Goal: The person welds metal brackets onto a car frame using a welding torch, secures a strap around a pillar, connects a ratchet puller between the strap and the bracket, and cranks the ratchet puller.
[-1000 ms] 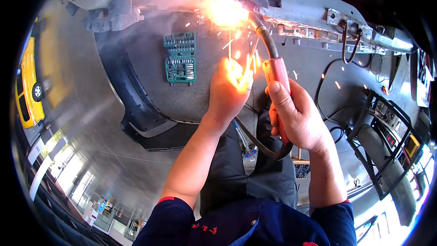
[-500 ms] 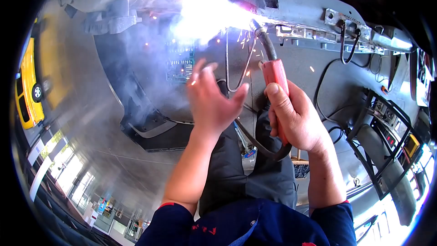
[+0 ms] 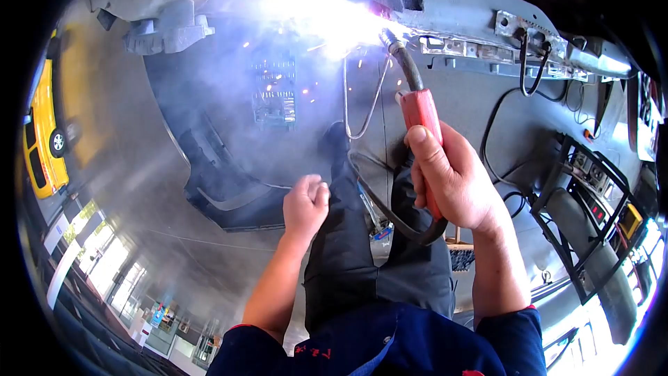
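Observation:
My right hand (image 3: 456, 177) is wrapped round the red handle of a welding torch (image 3: 421, 113), thumb along its top. The torch's dark neck rises to a metal nozzle at the lower edge of a grey vehicle body panel (image 3: 470, 10). A white-violet glare burns there, hiding the weld spot, with sparks and smoke around it. From the handle's lower end a dark cable (image 3: 390, 217) curves down and back between my legs. My left hand (image 3: 306, 205) is curled into a loose fist beside my thigh, nothing visible in it.
A tool set (image 3: 275, 101) and a dark bumper-like part (image 3: 223, 191) lie on the floor at left. A black-framed machine cart (image 3: 591, 195) stands at right, cables trailing nearby. A bent metal loop (image 3: 362, 134) hangs from the body. A yellow car (image 3: 47, 132) is far left.
My left hand has dropped from near the glare toward my thigh and curled from spread fingers into a fist. My right hand and the torch have hardly moved. The glare has shrunk somewhat.

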